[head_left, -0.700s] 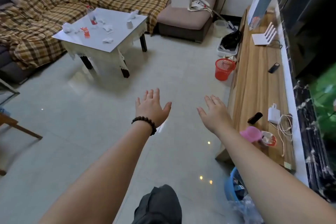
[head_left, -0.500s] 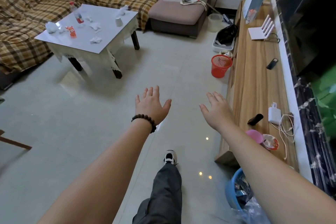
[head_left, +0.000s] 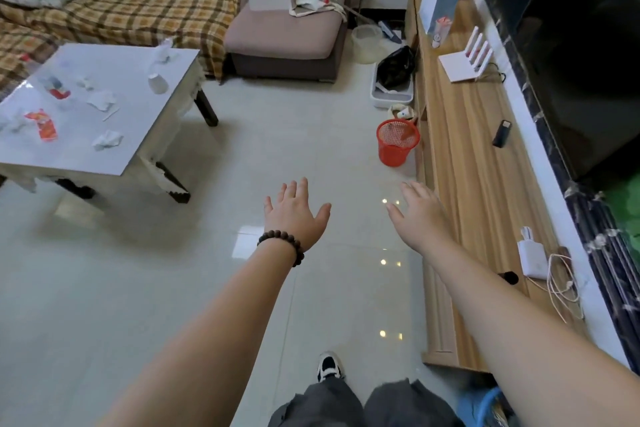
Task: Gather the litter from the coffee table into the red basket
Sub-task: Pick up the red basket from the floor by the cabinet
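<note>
Over the pale tiled floor (head_left: 138,288), both hands are reaching forward with fingers straight and spread — neither is holding anything. The left hand (head_left: 294,215), with a dark bead bracelet (head_left: 281,245) on its wrist, is hovering palm down near the middle of the view; the right hand (head_left: 420,213) is hanging just beside the long edge of the wooden TV cabinet (head_left: 467,166).

The red basket (head_left: 397,142) is standing upright on the floor, close against the cabinet's front edge and well ahead of the right hand. The litter is lying on the white worktop (head_left: 138,135) of the coffee table at the left: a crumpled tissue (head_left: 107,140) near the front edge, another tissue (head_left: 101,100) toward the middle, a red wrapper (head_left: 44,123) near the left edge, and a small white cup (head_left: 157,82) toward the far right corner with a twisted tissue (head_left: 163,51) behind it at the far edge.

Along the bottom — grey trouser legs (head_left: 322,406) and one black-and-white shoe (head_left: 328,366) are showing on the floor.
</note>
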`<state>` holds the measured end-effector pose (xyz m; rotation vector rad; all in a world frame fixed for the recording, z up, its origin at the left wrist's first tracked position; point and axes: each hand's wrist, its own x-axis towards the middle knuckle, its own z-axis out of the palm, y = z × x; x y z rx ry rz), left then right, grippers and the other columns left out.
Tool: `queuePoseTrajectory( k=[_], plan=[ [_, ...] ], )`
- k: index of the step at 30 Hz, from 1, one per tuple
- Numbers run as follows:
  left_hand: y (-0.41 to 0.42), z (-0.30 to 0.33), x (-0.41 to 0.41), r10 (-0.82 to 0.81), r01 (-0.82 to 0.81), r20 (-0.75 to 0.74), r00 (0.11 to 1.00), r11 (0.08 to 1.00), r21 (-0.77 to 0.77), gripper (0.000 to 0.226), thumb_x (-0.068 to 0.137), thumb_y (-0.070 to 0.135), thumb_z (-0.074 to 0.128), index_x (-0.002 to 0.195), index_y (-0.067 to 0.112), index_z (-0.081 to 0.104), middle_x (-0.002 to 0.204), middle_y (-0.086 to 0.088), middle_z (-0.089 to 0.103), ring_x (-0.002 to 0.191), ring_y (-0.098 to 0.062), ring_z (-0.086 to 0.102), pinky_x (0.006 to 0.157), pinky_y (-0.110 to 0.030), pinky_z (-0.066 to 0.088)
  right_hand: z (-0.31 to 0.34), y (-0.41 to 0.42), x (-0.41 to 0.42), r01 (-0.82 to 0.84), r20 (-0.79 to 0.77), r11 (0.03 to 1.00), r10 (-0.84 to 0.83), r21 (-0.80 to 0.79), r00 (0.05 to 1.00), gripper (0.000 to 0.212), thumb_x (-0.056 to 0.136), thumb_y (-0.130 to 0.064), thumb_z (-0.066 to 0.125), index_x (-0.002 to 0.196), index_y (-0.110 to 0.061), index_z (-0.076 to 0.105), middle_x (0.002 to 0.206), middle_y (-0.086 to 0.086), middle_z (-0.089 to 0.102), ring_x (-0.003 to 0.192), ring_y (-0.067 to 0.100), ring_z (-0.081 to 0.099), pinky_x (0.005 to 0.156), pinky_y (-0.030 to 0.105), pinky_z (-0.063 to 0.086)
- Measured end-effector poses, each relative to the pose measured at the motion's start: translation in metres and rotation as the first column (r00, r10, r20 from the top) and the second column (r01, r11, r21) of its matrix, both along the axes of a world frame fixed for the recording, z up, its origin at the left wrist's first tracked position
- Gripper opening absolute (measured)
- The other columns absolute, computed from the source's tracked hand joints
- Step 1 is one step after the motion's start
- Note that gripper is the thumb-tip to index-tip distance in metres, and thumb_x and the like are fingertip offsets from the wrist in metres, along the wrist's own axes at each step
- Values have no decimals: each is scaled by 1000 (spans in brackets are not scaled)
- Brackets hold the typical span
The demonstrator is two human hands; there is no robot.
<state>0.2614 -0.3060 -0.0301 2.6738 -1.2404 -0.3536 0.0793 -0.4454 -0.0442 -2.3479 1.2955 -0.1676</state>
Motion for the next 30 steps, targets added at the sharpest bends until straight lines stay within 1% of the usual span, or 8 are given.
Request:
queuePoseTrajectory(
  k=[4, 10, 16, 22, 30],
  plan=[
    [-59, -3, 29, -52, 52, -17, 999, 999, 13, 74, 90, 58, 30, 149, 18, 12, 156, -4, 18, 143, -19, 8, 113, -45, 5, -2, -49, 22, 68, 9, 997, -68, 32, 998, 58, 93, -38, 48, 143, -12, 36, 153, 13, 30, 143, 27, 22, 117, 42, 21],
    [-161, -20, 68, -99, 100, -25, 995, 995, 23, 73, 90, 57, 31, 149, 17, 13, 155, -4, 19, 143, -20, 9, 113, -47, 6, -17, -142, 51, 116, -6, 993, -116, 37, 993, 58, 93, -38, 47, 144, -15, 33, 154, 12, 28, 143, 28, 23, 116, 44, 23],
    [-302, -27, 110, -153, 151, 32, 988, 987, 49, 72, 91, 57, 30, 149, 17, 14, 155, -4, 20, 142, -22, 10, 113, -47, 7, -26, -273, 89, 145, 36, 989, -146, 40, 989, 56, 93, -36, 49, 143, -13, 36, 153, 13, 30, 142, 29, 24, 115, 42, 23],
    [-437, -26, 135, -203, 199, 29, 979, 975, 102, 72, 90, 58, 29, 149, 17, 14, 155, -5, 20, 142, -23, 10, 113, -47, 8, -27, -390, 112, 188, 17, 979, -190, 84, 982, 57, 92, -36, 51, 142, -13, 37, 152, 13, 31, 141, 29, 25, 115, 41, 23],
    [-538, -43, 171, -234, 233, -11, 972, 964, 125, 73, 90, 58, 30, 148, 18, 15, 155, -5, 21, 142, -23, 10, 112, -48, 8, -41, -481, 147, 215, -36, 967, -212, 136, 976, 56, 91, -33, 52, 141, -12, 39, 152, 15, 32, 141, 31, 26, 115, 42, 24]
  ],
)
